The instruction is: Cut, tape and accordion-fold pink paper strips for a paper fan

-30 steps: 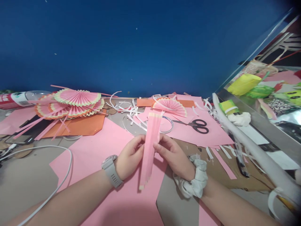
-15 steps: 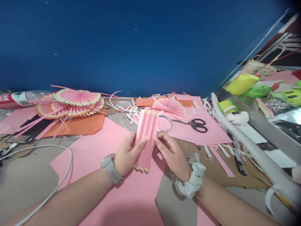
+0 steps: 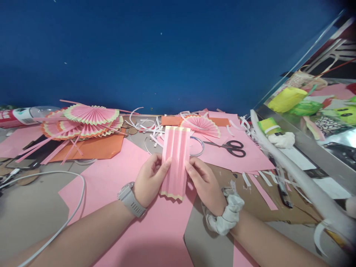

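Observation:
A pleated pink paper strip [image 3: 175, 161] with pale yellow ends stands upright between my two hands, its folds spread flat. My left hand [image 3: 148, 180], with a grey watch on the wrist, pinches its left edge. My right hand [image 3: 204, 181], with a white scrunchie on the wrist, grips its right edge. Both hands hover just above a large pink sheet [image 3: 122, 185] on the table.
Finished pink paper fans [image 3: 83, 122] lie stacked at the back left on orange paper [image 3: 91, 148]. Another fan [image 3: 201, 124], black scissors [image 3: 232, 147] and white paper scraps [image 3: 150, 128] lie behind my hands. A white cable [image 3: 69, 218] curves at left. A blue wall stands behind.
The strip was a narrow closed stack held on edge; my hands have turned it and opened its folds into a wider pleated band, raised slightly.

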`<act>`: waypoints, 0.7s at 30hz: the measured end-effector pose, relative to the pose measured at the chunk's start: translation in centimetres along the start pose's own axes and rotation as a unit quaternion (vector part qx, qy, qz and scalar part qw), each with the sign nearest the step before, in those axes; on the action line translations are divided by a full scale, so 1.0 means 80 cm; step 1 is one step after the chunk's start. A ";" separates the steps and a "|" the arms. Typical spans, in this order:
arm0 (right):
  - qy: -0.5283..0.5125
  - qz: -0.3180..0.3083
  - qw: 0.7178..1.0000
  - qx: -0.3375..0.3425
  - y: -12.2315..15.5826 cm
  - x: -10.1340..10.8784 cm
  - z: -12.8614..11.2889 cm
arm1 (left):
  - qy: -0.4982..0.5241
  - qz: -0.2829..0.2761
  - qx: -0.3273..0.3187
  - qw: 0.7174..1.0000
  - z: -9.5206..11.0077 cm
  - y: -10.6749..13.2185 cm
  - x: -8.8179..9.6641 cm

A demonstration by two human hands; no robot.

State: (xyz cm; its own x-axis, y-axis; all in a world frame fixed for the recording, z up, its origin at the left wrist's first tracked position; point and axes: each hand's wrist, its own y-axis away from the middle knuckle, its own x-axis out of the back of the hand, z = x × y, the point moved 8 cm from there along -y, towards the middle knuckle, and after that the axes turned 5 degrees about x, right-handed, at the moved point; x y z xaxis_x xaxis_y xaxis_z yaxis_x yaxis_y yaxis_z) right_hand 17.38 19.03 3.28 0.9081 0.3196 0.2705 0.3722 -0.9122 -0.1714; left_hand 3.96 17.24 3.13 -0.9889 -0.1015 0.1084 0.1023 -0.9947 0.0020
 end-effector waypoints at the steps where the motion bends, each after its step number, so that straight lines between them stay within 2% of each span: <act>1: 0.002 0.005 1.000 0.000 0.000 0.001 0.000 | -0.003 0.004 -0.002 1.000 0.000 0.000 0.001; 8: 0.016 0.032 0.999 -0.008 0.001 0.007 0.003 | -0.038 0.039 -0.021 0.998 0.002 0.003 0.009; 17: 0.006 -0.003 1.000 -0.003 0.004 -0.003 -0.001 | -0.016 0.006 -0.042 0.999 0.009 0.007 0.000; 21: 0.026 0.015 0.999 0.016 0.007 0.000 -0.003 | -0.014 0.004 -0.059 0.998 0.012 0.009 0.000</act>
State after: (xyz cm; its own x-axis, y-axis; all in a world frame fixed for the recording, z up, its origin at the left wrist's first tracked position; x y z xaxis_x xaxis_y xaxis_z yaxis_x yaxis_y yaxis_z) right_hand 17.50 18.45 3.41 0.9080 0.2773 0.3142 0.3515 -0.9121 -0.2108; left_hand 4.17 16.55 4.05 -0.9845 -0.1108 0.1360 0.0952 -0.9887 -0.1157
